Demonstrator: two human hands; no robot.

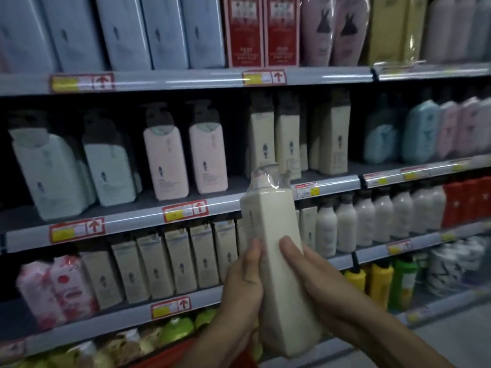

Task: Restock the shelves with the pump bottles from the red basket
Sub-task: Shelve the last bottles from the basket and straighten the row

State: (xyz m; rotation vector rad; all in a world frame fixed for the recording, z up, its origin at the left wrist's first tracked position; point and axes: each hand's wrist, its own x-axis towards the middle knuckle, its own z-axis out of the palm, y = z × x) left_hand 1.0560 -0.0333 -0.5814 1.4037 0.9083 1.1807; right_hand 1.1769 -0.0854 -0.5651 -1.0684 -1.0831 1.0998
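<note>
A tall cream pump bottle (276,251) with plastic film over its pump is held upright, slightly tilted, in front of the shelves. My left hand (243,282) grips its left side and my right hand (316,277) grips its right side, thumbs on the front. Its top reaches the edge of the middle shelf (148,212). On that shelf stand matching cream bottles (285,139) with dark pumps, just behind and above the held one. A strip of the red basket (162,361) shows at the bottom edge, mostly hidden by my arms.
Pink bottles (186,155) and pale green bottles (66,168) stand left on the middle shelf, blue and pink ones (425,128) right. Beige boxes (170,261) and white bottles (372,221) fill the shelf below. Boxes line the top shelf (186,78).
</note>
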